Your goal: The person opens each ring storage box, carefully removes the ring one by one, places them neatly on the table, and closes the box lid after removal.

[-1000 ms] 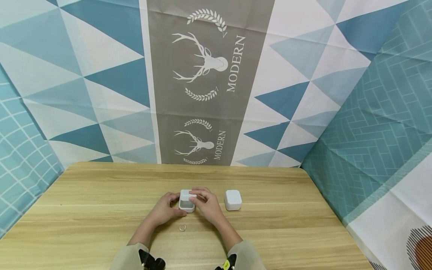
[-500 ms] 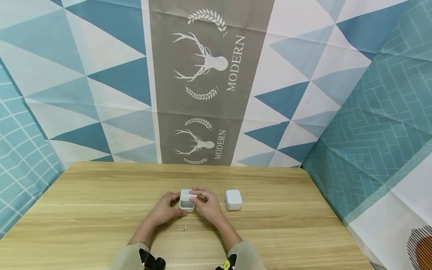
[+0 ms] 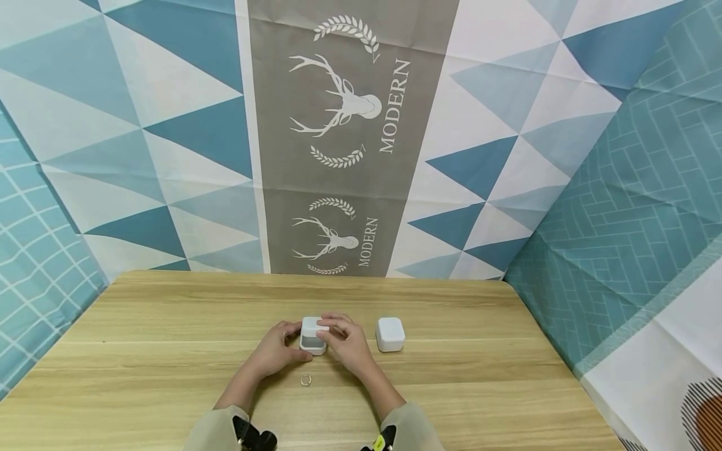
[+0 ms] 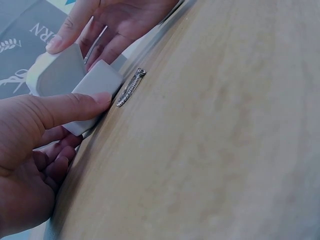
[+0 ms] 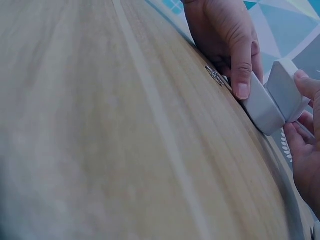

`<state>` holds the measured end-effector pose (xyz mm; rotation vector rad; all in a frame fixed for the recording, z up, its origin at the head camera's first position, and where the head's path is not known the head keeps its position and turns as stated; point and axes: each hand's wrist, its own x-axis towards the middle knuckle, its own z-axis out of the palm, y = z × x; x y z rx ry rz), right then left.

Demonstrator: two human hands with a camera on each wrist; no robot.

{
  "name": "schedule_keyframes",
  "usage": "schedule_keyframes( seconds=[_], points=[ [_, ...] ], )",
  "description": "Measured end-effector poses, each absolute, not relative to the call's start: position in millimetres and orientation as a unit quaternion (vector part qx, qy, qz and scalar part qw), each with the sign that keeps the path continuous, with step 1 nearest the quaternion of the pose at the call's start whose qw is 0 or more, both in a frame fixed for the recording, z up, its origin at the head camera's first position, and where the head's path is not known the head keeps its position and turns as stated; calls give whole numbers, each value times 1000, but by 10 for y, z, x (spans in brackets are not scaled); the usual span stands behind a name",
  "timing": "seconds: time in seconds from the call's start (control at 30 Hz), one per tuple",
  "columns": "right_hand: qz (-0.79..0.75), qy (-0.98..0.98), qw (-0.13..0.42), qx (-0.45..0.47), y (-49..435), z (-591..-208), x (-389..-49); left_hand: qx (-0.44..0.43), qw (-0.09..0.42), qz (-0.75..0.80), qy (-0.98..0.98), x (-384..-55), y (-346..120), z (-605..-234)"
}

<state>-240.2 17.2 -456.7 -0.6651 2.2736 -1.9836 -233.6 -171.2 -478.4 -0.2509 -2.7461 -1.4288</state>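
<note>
A small white ring box (image 3: 312,327) stands on the table with its hinged lid (image 4: 55,74) raised partway. My left hand (image 3: 273,352) grips the box's base (image 4: 100,77) from the left, thumb along its near side. On the other side my right hand (image 3: 351,348) holds the lid, with fingertips on its top and edge. A silvery ring (image 3: 306,380) with small stones along its band lies on the wood just in front of the box, touched by neither hand. What lies inside the box cannot be seen clearly.
A second white box (image 3: 390,334), closed, stands to the right of my right hand. The wooden table (image 3: 485,376) runs back to a patterned cloth wall (image 3: 361,163). Small wrist cameras (image 3: 255,435) sit at both sleeves.
</note>
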Motion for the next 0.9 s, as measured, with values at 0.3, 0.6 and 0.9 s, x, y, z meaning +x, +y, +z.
schedule_keyframes(
  seconds=[0.3,0.6,0.9],
  points=[
    [-647,731,24,-215,174,-4574,-2403,-76,17,-462,-884,-2332,-1703,-4775],
    [-647,731,20,-216,169,-4587,-2399,-74,15,-464,-883,-2333,-1701,-4789],
    [-651,727,18,-220,165,-4616,-2411,-75,15,-464,-883,-2330,-1700,-4781]
  ],
)
